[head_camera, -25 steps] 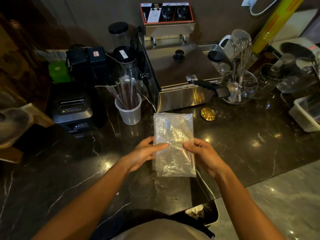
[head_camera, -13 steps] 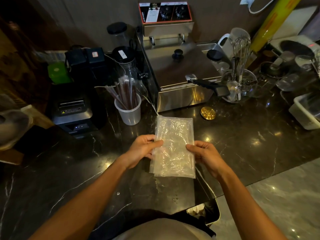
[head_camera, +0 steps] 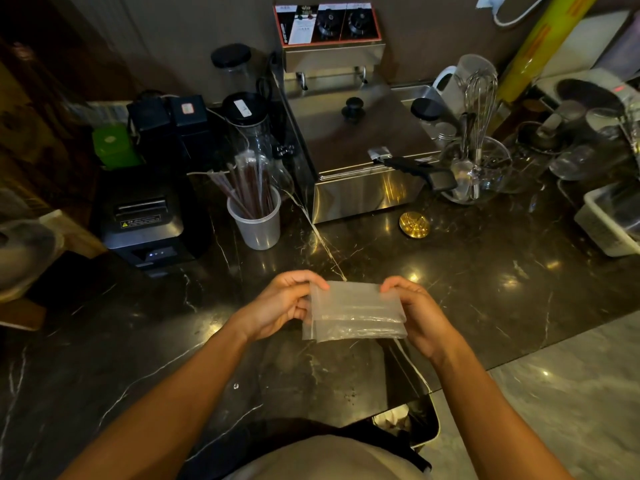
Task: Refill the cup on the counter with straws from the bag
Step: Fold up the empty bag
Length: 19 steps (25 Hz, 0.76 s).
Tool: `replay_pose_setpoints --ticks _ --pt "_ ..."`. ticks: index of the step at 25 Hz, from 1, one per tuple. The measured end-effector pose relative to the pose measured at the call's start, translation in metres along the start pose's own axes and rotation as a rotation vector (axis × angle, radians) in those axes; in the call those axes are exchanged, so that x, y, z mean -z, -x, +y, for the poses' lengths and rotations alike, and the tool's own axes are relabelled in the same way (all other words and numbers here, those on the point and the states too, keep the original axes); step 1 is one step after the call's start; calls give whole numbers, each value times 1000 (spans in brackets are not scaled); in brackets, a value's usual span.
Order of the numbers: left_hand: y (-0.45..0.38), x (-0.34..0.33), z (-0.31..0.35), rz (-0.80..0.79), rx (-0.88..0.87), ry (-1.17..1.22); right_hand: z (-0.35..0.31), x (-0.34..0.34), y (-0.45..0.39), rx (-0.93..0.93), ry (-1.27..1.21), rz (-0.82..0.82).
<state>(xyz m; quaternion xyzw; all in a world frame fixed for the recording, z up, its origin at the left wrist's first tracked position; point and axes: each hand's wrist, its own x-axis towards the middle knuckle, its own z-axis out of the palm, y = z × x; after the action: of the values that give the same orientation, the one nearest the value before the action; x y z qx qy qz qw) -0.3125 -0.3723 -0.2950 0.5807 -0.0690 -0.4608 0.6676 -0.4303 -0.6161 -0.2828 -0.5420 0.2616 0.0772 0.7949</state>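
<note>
Clear, crinkled plastic, folded over into a short wide packet, is the bag [head_camera: 355,311], and the person holds it in the air just above the near part of the dark, white-veined marble tabletop [head_camera: 485,282]. Both bare hands have it: the left hand [head_camera: 282,304] takes the left edge, its grip pinching the film between thumb and bent fingers, and the right hand [head_camera: 414,313] does the same on the right edge, thumb on top at the upper corner. I cannot tell whether anything lies inside the folds; they look flat and see-through. Farther back and to the left stands the translucent white plastic cup [head_camera: 255,225], upright on the tabletop, well apart from the hands. Out of it rise the dark brown straws in clear wrappers [head_camera: 249,181], most standing steeply, a few leaning out to the left. Just left of the cup sits a black receipt printer [head_camera: 145,220]; just right of it is a boxy stainless-steel fryer with a black lid knob [head_camera: 360,147], its black handle sticking out toward a clear glass bowl that holds a wire whisk [head_camera: 479,109]. A small round brass disc [head_camera: 414,224] lies on the stone in front of the fryer.
</note>
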Motion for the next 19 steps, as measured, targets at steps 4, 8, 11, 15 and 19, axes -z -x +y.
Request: replay_pose_setpoints --ticks 4,8,11,15,19 --pt "0 -1 0 61 -35 -121 0 -1 2 -9 -35 17" --pt "0 -2 5 82 -76 -213 3 11 3 -35 -3 -11" --pt "-4 -10 8 128 -97 -257 6 19 9 -116 120 -67" --pt "-10 -21 7 145 -78 -175 11 21 23 -92 131 21" --pt "-12 -36 2 58 110 -103 17 23 44 -16 52 113"
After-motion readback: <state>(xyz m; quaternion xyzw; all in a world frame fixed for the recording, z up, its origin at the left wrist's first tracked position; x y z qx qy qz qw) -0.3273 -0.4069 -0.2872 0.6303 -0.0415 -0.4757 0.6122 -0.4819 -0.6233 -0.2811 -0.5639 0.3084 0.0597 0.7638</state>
